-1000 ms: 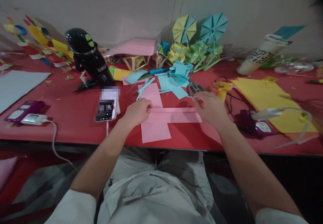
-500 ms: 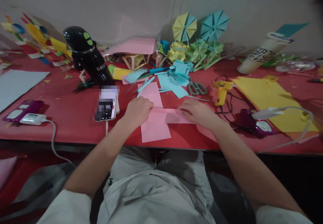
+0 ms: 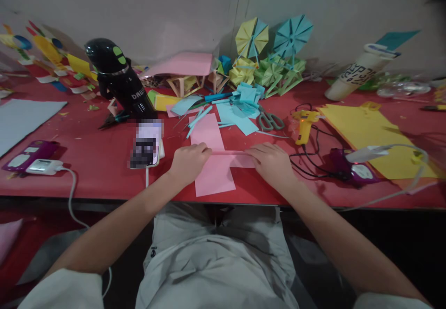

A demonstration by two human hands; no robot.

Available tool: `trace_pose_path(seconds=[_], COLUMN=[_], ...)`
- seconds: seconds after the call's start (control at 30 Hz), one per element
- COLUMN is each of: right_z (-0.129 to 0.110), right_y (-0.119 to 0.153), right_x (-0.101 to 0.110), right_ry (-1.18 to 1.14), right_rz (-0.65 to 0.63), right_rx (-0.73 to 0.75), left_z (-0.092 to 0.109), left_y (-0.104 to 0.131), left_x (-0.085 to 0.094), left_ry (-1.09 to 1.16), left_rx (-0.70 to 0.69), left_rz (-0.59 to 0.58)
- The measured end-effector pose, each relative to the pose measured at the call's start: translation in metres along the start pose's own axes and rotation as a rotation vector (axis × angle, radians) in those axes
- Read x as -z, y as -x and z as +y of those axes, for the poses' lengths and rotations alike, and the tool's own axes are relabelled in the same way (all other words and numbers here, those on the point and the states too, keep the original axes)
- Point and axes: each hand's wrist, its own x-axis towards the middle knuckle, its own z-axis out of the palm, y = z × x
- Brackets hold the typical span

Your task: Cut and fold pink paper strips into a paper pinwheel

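A narrow folded strip of pink paper [image 3: 240, 159] stretches crosswise between my two hands near the table's front edge. My left hand [image 3: 190, 162] pinches its left end, fingers bent and closed. At the other end my right hand [image 3: 272, 162] grips the strip with curled fingers. Under the strip lies a longer sheet of pink paper [image 3: 215, 181], which runs front to back on the red table. Grey-handled scissors [image 3: 271, 121] and cut pieces of blue paper [image 3: 239, 116] lie just beyond my hands.
A phone [image 3: 148, 144] leans left of my hands, before a black bottle [image 3: 121, 83]. To the right are a yellow glue gun [image 3: 304, 125], a purple power strip [image 3: 358, 172] and yellow sheets [image 3: 376, 137]. Folded paper umbrellas [image 3: 292, 37] stand by the wall.
My right hand has shifted slightly and its fingers have closed further round the strip's end. The strip looks narrower, its upper edge folded over. My left hand stays nearly in place.
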Motion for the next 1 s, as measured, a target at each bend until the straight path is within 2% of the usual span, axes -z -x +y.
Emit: trace_pose_path(seconds=[0.23, 0.43, 0.57, 0.77, 0.9, 1.0], right_z=[-0.003, -0.012, -0.024, -0.052, -0.063, -0.059], right_y=[-0.004, 0.009, 0.016, 0.014, 0.008, 0.008], right_x=[0.003, 0.003, 0.002, -0.005, -0.009, -0.008], right_ry=[-0.004, -0.026, -0.06, -0.092, -0.176, -0.208], right_rz=[-0.057, -0.088, -0.076, -0.063, -0.132, -0.173], right_rx=[-0.047, -0.109, -0.115, -0.087, 0.027, 0.045], left_z=[-0.004, -0.005, 0.01, 0.042, 0.047, 0.044], left_y=[-0.003, 0.005, 0.014, 0.025, 0.029, 0.031], left_x=[-0.002, -0.005, -0.004, -0.007, -0.013, -0.013], left_ry=[0.002, -0.012, 0.049, 0.137, 0.124, 0.142], left_rx=[-0.032, -0.06, -0.001, 0.02, 0.046, 0.064], left_rz=[0.026, -0.02, -0.024, 0.09, 0.083, 0.066])
